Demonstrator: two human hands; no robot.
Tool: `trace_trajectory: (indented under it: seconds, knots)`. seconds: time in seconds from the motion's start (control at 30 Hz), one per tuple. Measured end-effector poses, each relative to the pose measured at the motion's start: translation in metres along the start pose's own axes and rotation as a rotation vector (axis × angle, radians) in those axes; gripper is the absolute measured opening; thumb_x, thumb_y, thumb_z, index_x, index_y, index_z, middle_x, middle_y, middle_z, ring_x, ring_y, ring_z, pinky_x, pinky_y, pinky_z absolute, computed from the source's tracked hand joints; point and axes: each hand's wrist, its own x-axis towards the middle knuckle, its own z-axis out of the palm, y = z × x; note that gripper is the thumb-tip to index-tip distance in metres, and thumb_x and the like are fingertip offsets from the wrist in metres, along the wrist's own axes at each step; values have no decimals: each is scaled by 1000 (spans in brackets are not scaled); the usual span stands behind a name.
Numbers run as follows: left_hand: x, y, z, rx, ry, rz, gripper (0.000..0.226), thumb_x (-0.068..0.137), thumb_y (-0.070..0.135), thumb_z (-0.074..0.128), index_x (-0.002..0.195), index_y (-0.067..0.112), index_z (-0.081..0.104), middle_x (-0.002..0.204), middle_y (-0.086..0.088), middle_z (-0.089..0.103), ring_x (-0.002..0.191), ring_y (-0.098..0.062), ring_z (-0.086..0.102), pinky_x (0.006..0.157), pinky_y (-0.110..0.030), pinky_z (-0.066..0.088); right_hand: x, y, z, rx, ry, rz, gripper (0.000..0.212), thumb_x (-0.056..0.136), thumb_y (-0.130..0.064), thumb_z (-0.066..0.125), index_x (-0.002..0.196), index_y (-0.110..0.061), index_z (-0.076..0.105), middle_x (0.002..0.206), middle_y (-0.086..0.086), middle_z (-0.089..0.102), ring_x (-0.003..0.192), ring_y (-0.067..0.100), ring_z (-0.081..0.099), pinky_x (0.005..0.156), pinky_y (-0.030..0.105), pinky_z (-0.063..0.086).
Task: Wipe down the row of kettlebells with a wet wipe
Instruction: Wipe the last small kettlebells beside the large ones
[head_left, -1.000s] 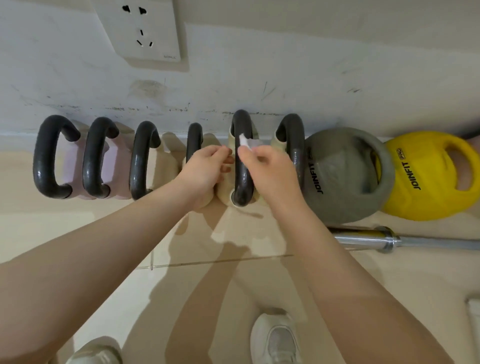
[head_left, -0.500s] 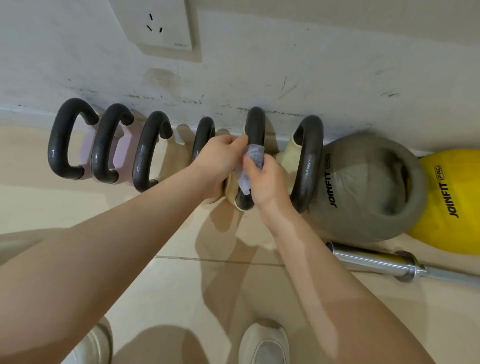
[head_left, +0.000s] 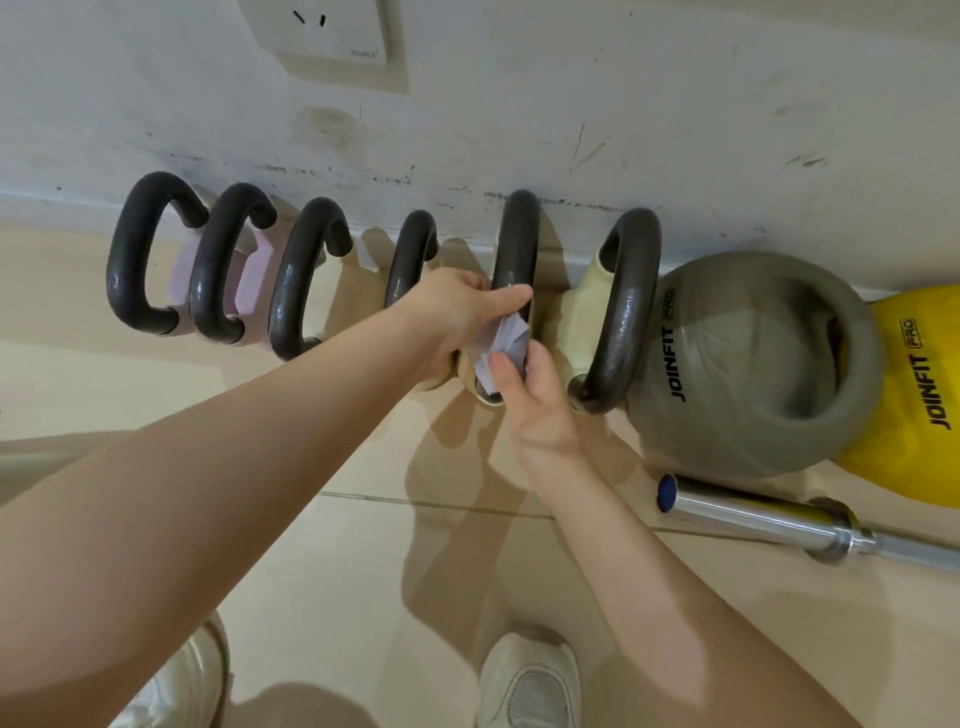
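Several kettlebells with dark handles stand in a row along the wall: two pink ones (head_left: 179, 270) at the left, then cream ones. A white wet wipe (head_left: 503, 340) is wrapped around the lower part of the fifth handle (head_left: 515, 239). My right hand (head_left: 530, 395) pinches the wipe against that handle from below. Above it, my left hand (head_left: 457, 312) grips the wipe's top edge at the same handle. A sixth cream kettlebell (head_left: 626, 306) stands just to the right.
A large grey JOINFIT kettlebell (head_left: 748, 364) and a yellow one (head_left: 919, 384) lie at the right. A chrome barbell end (head_left: 769, 519) rests on the tiled floor in front of them. My white shoes (head_left: 530, 680) are below. A wall socket (head_left: 332, 36) is above.
The wipe went from held above the fifth handle to wrapped around it. Both hands have slid lower along the handle, and the camera has moved closer and leftward.
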Motion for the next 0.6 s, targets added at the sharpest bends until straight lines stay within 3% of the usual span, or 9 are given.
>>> trace_trajectory:
  seconds: [0.07,0.13,0.23,0.33,0.43,0.5,0.57,0.6]
  knots:
    - [-1,2,-1,47,11,-24,38,83,44,64,103,13,65,92,-1,63,89,-20,57,75,-32,45,-2,12,2,-85,32,-57,19,75,-46,53,91,-37,51,100,0,62,98,21,59,88,38,46]
    - [1,2,-2,32,-11,-20,39,81,44,66,102,10,66,95,-4,67,92,-23,61,83,-34,50,-5,17,4,-217,41,-120,26,77,-48,50,99,-36,48,106,5,62,101,26,58,91,47,46]
    - [3,2,-3,11,-27,-12,40,80,42,68,104,10,66,109,-8,69,106,-24,62,98,-37,48,-10,30,5,-507,50,-180,48,84,-40,53,118,-7,45,114,13,57,107,31,52,94,47,41]
    - [4,1,-2,55,-2,16,38,82,42,65,105,11,65,106,-7,70,103,-21,63,96,-35,49,-6,39,3,-629,67,-182,39,89,-27,57,113,1,47,112,16,56,108,33,50,96,48,39]
    - [4,1,-3,78,-1,37,37,82,43,65,101,12,66,103,-7,70,102,-22,65,96,-37,49,-11,33,5,-385,71,-157,20,89,-25,55,107,-27,46,107,3,59,100,20,56,83,32,42]
    - [6,-1,-4,72,-12,36,35,81,44,66,96,12,66,104,-10,71,106,-27,64,98,-41,48,-14,28,7,-241,67,-173,27,93,-19,51,105,-42,42,106,-9,58,96,5,57,81,22,43]
    - [8,-3,-4,66,-12,37,36,80,44,67,93,11,66,105,-13,71,108,-31,63,99,-43,47,-18,23,10,-183,66,-174,41,96,-16,45,126,-42,33,119,-17,51,102,-8,52,88,13,41]
    - [9,-3,-4,63,-6,37,36,80,44,67,93,11,66,105,-13,71,107,-30,63,99,-42,47,-18,25,11,-205,59,-173,48,97,-16,43,138,-33,25,127,-17,46,108,-8,47,91,9,38]
